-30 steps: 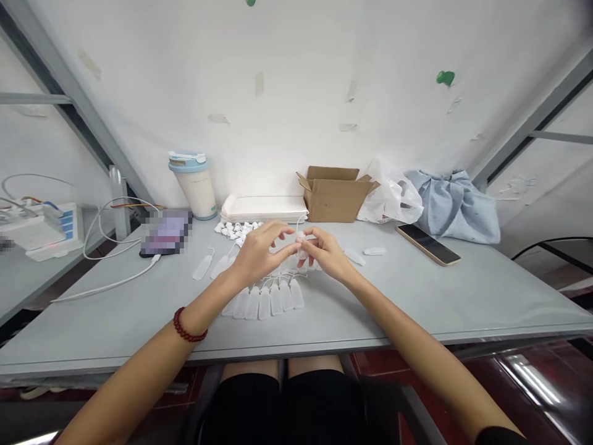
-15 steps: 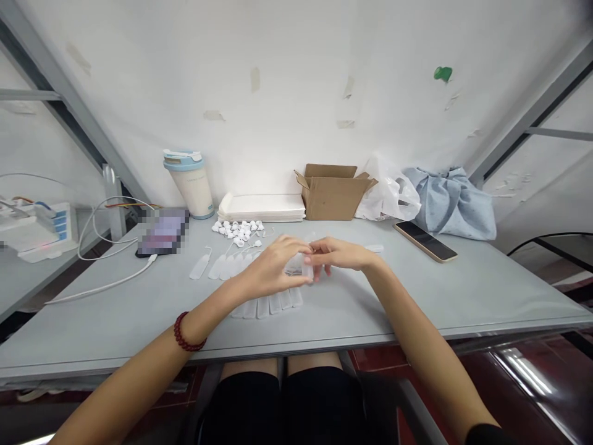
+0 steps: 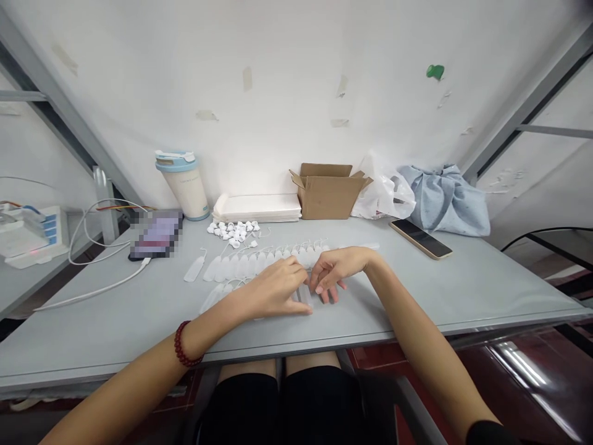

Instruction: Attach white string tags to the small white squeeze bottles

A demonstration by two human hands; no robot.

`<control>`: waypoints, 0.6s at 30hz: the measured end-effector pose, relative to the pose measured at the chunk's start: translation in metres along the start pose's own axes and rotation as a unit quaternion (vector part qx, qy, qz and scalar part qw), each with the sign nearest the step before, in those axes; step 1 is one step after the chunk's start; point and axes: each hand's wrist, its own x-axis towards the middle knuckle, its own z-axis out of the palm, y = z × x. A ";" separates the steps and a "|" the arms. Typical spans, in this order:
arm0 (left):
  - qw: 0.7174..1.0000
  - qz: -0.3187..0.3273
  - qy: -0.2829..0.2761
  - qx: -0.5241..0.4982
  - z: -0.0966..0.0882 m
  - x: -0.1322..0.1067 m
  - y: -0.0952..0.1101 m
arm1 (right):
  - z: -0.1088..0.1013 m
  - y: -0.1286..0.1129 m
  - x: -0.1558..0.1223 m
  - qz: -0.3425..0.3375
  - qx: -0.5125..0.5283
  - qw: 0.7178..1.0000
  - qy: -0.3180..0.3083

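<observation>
My left hand [image 3: 278, 289] is low over the table, its thumb and fingers at opposite ends of a translucent plastic tag [image 3: 303, 296], which they grip lengthwise at the right end of the nearer row. Beside it, my right hand [image 3: 340, 267] has loosely bent, parted fingers close to the left fingertips; I see nothing held in it. Behind the left hand runs a farther row of similar translucent tags [image 3: 238, 266] with thin white strings. Part of the nearer row [image 3: 210, 298] shows left of my wrist; the remainder is covered by my left hand and forearm.
Small white caps [image 3: 234, 232] lie in a heap before a stack of white sheets [image 3: 259, 209]. An open cardboard box [image 3: 327, 198], a white plastic bag [image 3: 382, 191] and a blue cloth bundle [image 3: 445, 201] stand behind. Phones [image 3: 420, 238] [image 3: 157, 235] and a cup [image 3: 185, 188] flank these.
Both hands have come down and nearer to me. The tag, previously raised between the left thumb and fingers, is now at table level. The right fingers have moved off it and spread slightly.
</observation>
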 end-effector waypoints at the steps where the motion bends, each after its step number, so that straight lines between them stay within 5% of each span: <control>1: 1.000 0.003 0.004 0.013 0.000 0.000 0.000 | 0.001 0.000 0.001 -0.002 0.003 1.000 0.005; 12: 0.998 -0.003 -0.011 0.065 0.003 -0.002 -0.001 | -0.001 0.003 0.005 -0.012 0.009 1.000 0.009; 18: 0.995 -0.069 0.077 0.002 -0.008 -0.004 -0.027 | -0.007 0.000 -0.020 -0.029 -0.001 0.995 0.098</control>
